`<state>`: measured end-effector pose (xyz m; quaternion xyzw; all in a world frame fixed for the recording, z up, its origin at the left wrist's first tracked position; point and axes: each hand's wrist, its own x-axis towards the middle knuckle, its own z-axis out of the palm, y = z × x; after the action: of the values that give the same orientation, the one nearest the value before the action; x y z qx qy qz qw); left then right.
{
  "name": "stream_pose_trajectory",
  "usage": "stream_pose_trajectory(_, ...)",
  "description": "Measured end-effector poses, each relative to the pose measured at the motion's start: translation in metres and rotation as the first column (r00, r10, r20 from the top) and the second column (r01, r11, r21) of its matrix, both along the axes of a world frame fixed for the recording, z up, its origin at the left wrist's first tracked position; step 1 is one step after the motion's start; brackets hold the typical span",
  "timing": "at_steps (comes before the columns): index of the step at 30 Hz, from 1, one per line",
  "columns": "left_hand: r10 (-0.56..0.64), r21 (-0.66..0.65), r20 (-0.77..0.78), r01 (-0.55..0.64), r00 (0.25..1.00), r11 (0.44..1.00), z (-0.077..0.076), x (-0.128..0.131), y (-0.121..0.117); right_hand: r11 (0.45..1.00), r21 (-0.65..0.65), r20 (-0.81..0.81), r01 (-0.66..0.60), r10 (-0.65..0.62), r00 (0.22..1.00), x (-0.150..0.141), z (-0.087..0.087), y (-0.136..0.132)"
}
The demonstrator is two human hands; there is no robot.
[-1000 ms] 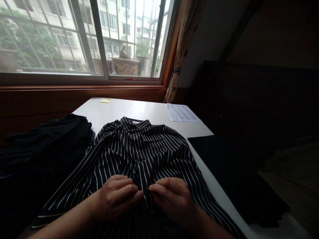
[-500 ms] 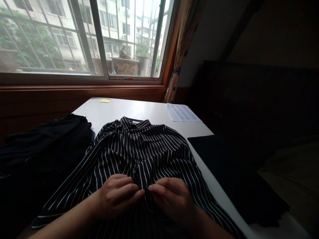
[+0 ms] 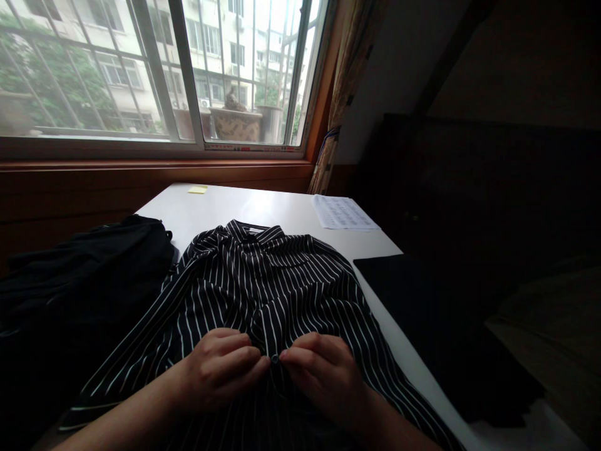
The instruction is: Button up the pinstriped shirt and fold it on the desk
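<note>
A black shirt with white stripes (image 3: pixel 300 275) lies front up on the white table, its collar at the far end and its sleeves spread to either side. Over its front placket, my left hand (image 3: pixel 223 363) pinches the cloth from the left. My right hand (image 3: pixel 323 373) grips the placket from the right, fingers curled. Between the two sets of fingertips shows a small round dark button (image 3: pixel 275 359). The shirt's lower part runs into shadow beneath my wrists.
A dark bag or heap of black cloth (image 3: pixel 94 269) sits left of the shirt. Printed sheets (image 3: pixel 345 213) and a yellow sticky note (image 3: pixel 198 189) lie at the back of the white table (image 3: pixel 263 203). Dark cloth (image 3: pixel 436 326) is at the right edge; a barred window (image 3: pixel 154 75) stands behind.
My fingertips have drawn slightly apart at the placket, and the button between them is now visible. The shirt and both arms otherwise keep their places.
</note>
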<state>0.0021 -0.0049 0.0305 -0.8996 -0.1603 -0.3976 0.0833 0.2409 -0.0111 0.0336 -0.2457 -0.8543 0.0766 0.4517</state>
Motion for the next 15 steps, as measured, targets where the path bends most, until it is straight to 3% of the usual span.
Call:
stream_pose_trajectory(10, 0.01, -0.002, -0.005, -0.01, 1.0, 1.0, 0.003, 0.0018, -0.0017, 0.981, -0.178, -0.057, -0.083, 0.074, 0.996, -0.0001, -0.0046, 0.0057)
stream_pose_trajectory(15, 0.016, -0.094, 0.005, -0.015, 1.0, 0.995, 0.0, 0.0045, -0.0027, 0.971, -0.21, -0.064, -0.115, 0.104, 0.992, -0.0004, -0.0064, 0.0057)
